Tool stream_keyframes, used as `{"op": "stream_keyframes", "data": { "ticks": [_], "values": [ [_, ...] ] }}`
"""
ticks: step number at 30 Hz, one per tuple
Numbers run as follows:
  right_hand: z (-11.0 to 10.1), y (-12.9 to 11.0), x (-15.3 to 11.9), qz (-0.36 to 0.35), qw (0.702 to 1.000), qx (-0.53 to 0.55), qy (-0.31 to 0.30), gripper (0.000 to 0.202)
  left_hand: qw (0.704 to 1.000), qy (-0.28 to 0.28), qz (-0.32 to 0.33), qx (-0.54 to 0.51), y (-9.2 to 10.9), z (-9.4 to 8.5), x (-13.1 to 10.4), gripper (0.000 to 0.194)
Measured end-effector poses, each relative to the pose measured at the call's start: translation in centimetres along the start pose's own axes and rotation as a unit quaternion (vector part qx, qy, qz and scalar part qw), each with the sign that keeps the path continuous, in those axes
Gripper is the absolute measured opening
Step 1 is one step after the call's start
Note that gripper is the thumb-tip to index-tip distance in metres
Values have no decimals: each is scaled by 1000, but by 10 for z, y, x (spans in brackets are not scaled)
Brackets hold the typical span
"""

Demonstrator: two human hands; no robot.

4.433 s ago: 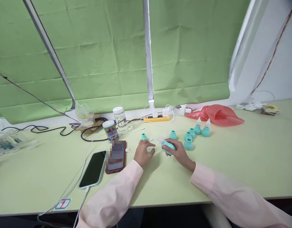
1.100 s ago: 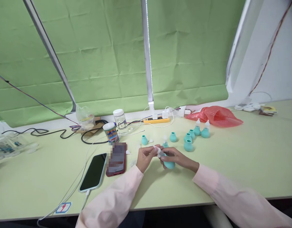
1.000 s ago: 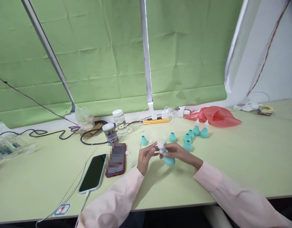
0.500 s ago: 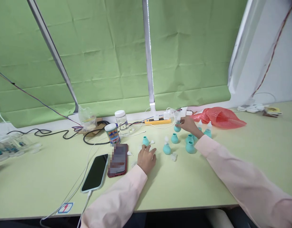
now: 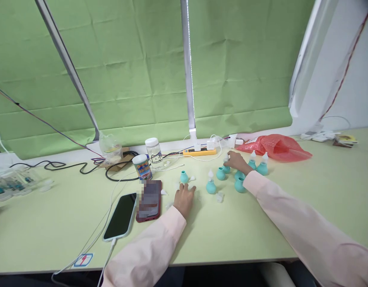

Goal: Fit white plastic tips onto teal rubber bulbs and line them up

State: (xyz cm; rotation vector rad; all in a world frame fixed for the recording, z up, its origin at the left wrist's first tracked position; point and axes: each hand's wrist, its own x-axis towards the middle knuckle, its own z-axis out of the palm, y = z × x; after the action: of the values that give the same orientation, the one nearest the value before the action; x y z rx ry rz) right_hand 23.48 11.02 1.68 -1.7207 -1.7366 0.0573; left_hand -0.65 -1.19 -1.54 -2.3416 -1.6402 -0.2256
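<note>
My right hand (image 5: 237,162) is closed, fingertips pinching the translucent top of a teal squeeze bulb (image 5: 226,169) that stands among other bulbs. Beside it are open-necked teal bulbs (image 5: 220,173) without nozzles. Nearer me, one bulb (image 5: 210,186) carries a clear pointed nozzle (image 5: 210,174). Two more nozzle-topped bulbs (image 5: 262,168) stand to the right, beyond my wrist. My left hand (image 5: 184,200) rests low over the table with its fingers apart, holding nothing visible. Just past its fingertips are an open bulb (image 5: 184,177) and a small white tip (image 5: 192,178).
Two phones, one dark-screened (image 5: 121,215) and one red-cased (image 5: 149,201), lie left of my left hand. Behind them stand a labelled can (image 5: 142,167) and a clear jar (image 5: 154,150). A yellow power strip (image 5: 199,152) and red plastic bag (image 5: 274,148) lie along the back.
My right hand has come slightly toward me with the bulb, which now sits close behind the open bulbs. My left hand has barely moved.
</note>
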Motion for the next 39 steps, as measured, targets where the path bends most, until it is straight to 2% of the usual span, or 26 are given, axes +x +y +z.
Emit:
{"op": "stream_keyframes", "data": {
  "ticks": [2, 4, 6, 8, 14, 20, 26, 34, 39],
  "values": [
    [-6, -2, -5, -1, 1000, 0, 17, 37, 1000, 3, -12, -1, 0, -2, 0, 36],
    [-13, -3, -13, -20, 998, 5, 58, 37, 1000, 0, -15, 3, 0, -3, 0, 31],
    [-19, -1, -25, -61, 991, 20, 119, 30, 1000, -8, -10, 5, -1, -3, 0, 26],
    [-24, 2, -40, -78, 989, 16, 126, 21, 1000, -16, 1, 1, -1, -2, 1, 24],
    [-34, 1, -69, -88, 993, -56, 49, 22, 999, -32, 26, -11, -2, 2, 2, 27],
    [-35, 0, -73, -73, 984, -149, -67, 33, 997, 8, 6, -71, -2, 1, 2, 27],
    [-29, 12, -73, -81, 970, -168, -157, 31, 991, 17, -11, -129, -4, 2, 1, 27],
    [-32, 9, -76, -86, 967, -188, -147, 33, 992, 23, 1, -125, -4, 4, 2, 24],
    [-39, -6, -81, -119, 970, -201, -67, 39, 995, 50, -10, -88, -4, 2, 2, 30]
  ]
}}
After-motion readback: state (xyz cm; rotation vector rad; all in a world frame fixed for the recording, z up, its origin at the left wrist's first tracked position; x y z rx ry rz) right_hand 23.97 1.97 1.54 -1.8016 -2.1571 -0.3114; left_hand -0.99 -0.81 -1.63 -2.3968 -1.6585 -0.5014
